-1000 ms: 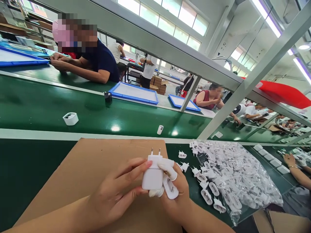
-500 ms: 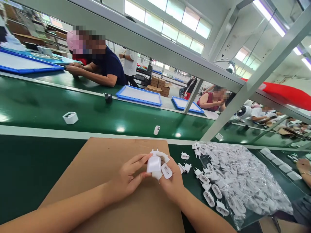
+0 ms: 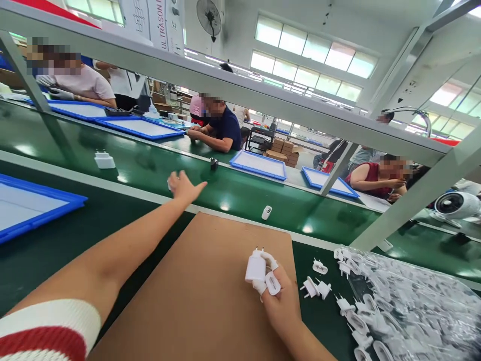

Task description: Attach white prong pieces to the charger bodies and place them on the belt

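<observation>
My right hand (image 3: 281,296), with white covers on its thumb and forefinger, grips a white charger (image 3: 256,266) above the cardboard. Two metal pins point up from the charger's top. A small oval plug adapter (image 3: 272,284) sits in the same hand, against the palm side. Over the green belt, my left hand (image 3: 185,188) reaches out with its fingers spread and thumb stretched to the right. At its fingertips is a white piece (image 3: 170,184), partly hidden by the fingers; I cannot tell whether they touch it.
Brown cardboard (image 3: 225,260) covers the bench before me. Loose plug adapters (image 3: 310,287) and a plastic bag (image 3: 421,301) of them lie at right. Another charger (image 3: 104,160) and a small white piece (image 3: 266,212) are on the belt (image 3: 146,175). A blue-rimmed tray (image 3: 41,200) is at left; co-workers sit opposite.
My left hand has left the charger and stretched forward and left over the belt. My right hand still holds the charger and adapter. The view has turned left.
</observation>
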`<state>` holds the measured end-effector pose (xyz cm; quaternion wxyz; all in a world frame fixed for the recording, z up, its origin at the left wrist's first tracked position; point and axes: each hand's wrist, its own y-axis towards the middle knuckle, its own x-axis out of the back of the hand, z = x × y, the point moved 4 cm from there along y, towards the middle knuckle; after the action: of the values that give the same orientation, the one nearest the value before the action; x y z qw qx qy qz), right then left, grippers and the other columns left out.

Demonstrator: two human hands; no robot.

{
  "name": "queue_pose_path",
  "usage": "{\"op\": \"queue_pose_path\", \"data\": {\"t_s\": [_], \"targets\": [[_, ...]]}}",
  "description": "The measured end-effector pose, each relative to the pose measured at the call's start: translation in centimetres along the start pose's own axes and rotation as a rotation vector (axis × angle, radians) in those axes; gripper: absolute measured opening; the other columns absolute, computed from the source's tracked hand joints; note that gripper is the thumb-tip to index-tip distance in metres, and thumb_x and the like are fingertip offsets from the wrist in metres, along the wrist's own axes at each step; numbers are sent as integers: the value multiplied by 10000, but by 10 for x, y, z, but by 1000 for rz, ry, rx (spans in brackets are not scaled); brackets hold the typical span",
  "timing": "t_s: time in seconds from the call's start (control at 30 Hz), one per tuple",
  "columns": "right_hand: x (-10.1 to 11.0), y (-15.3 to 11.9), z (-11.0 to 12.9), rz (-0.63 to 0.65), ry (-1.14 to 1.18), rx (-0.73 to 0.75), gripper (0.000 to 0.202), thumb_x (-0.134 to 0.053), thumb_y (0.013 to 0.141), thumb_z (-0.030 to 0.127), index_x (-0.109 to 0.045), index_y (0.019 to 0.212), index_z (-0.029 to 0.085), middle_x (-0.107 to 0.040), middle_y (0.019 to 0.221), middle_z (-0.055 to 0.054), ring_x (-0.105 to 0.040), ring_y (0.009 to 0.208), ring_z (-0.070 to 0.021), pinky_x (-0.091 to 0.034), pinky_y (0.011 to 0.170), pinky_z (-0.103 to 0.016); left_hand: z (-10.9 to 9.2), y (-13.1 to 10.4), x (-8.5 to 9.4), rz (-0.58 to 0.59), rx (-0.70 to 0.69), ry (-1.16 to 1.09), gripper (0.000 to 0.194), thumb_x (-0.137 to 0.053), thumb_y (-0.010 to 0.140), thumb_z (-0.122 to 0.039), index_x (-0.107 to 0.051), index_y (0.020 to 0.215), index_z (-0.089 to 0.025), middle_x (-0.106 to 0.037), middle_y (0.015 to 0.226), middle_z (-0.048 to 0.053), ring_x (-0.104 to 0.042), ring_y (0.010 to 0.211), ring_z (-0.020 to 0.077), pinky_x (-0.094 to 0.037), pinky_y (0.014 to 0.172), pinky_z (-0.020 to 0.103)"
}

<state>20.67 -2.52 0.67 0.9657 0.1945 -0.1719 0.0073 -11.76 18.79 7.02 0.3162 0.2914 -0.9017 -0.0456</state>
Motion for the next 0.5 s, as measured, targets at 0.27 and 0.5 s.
{"op": "queue_pose_path", "data": {"t_s": [0.27, 0.5], "targets": [[-25, 0, -25, 97, 19, 67, 541, -697, 786, 209, -698, 1313, 333, -725, 1128, -60, -741, 1001, -235, -641, 812, -287, 80, 59, 20, 38, 228, 120, 430, -660, 971, -363, -593, 1299, -93, -603, 1347, 200, -558, 1293, 375, -445, 1086, 580], [-31, -8, -56, 84, 1, -10, 539, -665, 871, 262, -641, 1408, 297, -684, 1305, -89, -693, 1152, -273, -599, 897, -293, 9, 12, -71, 256, -39, -29, 316, -692, 980, -334, -654, 1232, -148, -679, 1246, 104, -669, 1110, 258, -568, 981, 489]]}}
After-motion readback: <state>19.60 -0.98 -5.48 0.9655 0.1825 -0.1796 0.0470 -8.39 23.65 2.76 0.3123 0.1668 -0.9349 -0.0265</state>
